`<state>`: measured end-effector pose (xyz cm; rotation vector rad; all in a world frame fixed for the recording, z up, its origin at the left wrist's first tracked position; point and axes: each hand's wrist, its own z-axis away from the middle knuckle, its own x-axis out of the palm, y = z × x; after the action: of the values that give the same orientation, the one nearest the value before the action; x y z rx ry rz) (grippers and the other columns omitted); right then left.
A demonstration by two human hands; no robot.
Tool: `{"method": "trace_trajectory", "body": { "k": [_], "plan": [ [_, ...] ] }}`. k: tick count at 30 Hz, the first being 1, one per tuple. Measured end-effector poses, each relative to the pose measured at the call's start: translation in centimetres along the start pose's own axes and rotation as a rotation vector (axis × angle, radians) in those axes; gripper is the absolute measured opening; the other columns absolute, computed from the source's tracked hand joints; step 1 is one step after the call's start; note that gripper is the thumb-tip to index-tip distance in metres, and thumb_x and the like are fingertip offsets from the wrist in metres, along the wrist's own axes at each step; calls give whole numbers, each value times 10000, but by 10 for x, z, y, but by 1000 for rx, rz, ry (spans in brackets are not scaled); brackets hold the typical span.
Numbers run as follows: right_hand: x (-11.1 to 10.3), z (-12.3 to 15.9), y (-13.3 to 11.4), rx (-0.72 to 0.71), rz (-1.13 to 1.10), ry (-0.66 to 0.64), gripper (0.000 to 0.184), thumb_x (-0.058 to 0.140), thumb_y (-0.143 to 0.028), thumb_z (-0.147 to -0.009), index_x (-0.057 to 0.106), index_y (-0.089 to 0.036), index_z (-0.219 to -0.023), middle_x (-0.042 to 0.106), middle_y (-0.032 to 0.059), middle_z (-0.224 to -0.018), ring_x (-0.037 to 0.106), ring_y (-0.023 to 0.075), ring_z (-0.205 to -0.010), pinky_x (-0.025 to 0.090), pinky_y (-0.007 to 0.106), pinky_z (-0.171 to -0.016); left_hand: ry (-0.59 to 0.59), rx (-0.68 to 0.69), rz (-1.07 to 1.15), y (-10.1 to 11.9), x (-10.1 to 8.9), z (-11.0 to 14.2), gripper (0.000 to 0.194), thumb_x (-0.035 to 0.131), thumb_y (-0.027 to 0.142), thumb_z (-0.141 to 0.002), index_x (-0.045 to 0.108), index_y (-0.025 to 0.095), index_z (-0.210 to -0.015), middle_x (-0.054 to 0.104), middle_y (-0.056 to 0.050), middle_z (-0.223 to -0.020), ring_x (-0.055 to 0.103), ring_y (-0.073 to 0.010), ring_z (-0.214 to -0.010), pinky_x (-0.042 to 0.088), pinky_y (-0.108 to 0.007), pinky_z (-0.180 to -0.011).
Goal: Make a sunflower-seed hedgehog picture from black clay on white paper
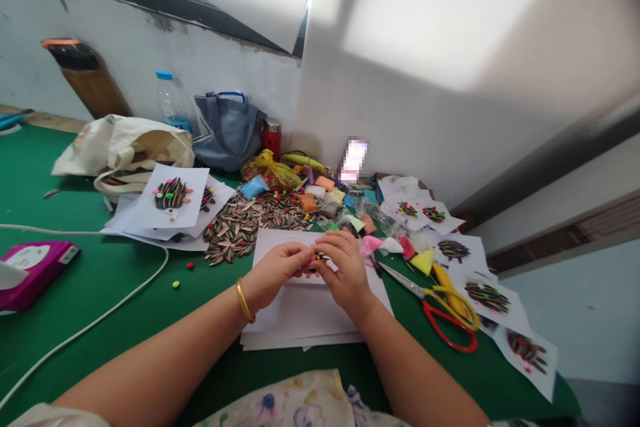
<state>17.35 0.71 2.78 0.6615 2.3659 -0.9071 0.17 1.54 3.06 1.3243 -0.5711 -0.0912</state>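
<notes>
Both hands meet over a stack of white paper [320, 330] in front of me. My left hand [281, 268], below a gold bangle [245, 300], has its thumb and fingers pinched together. My right hand [346, 267] curls over from the other side, its thumb and fingers bent inward. Between them shows part of a small seed figure [321, 259] with dark seeds and bits of pink and orange clay; the fingers hide most of it. Just behind the paper spreads a heap of striped sunflower seeds [235, 230]. Small packets of coloured clay [307, 202] lie beside the heap.
Red-and-yellow-handled scissors [435, 303] lie right of the paper. Sheets with seed hedgehogs [487, 297] line the right edge; more sheets [180, 197] are stacked left. A white cable [125, 297] crosses the left side near a magenta device [37, 273]. Bags [230, 130] stand behind.
</notes>
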Motion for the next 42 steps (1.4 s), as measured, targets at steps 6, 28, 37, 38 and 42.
{"method": "trace_trajectory", "body": {
  "k": [6,28,37,38,42],
  "plan": [
    [-11,-6,14,65,-39,80,122,573,-303,-898,670,-236,-929,671,48,-983,575,220,-1012,435,428,-950,202,78,-120,4,-8,-5,339,622,480,-804,722,156,-816,620,-42,-685,527,-154,-630,378,-269,-595],
    [-6,-2,33,220,12,-472,60,726,-164,-765,694,-214,-773,646,2,-812,565,165,-847,399,284,-776,67,322,-1275,-15,-21,-11,64,705,262,-742,695,204,-767,594,-34,-804,552,-197,-824,396,-291,-728],
    [-4,0,31,211,14,-473,98,737,-144,-745,675,-208,-784,644,-5,-819,558,164,-857,393,279,-783,91,335,-1376,-19,-19,-12,89,700,281,-760,670,198,-752,590,-36,-801,559,-196,-821,392,-292,-715],
    [-4,0,31,210,16,-473,98,738,-146,-745,672,-208,-784,644,-5,-820,557,163,-858,393,279,-782,97,332,-1384,-19,-19,-12,98,699,288,-761,666,197,-746,588,-36,-798,557,-196,-817,389,-292,-710],
    [-3,0,30,209,41,-471,91,739,-173,-756,667,-206,-799,649,-1,-828,556,165,-856,394,281,-775,115,306,-1408,-18,-19,-11,128,701,314,-758,652,199,-728,581,-33,-792,553,-192,-799,376,-291,-686]
  ]
}}
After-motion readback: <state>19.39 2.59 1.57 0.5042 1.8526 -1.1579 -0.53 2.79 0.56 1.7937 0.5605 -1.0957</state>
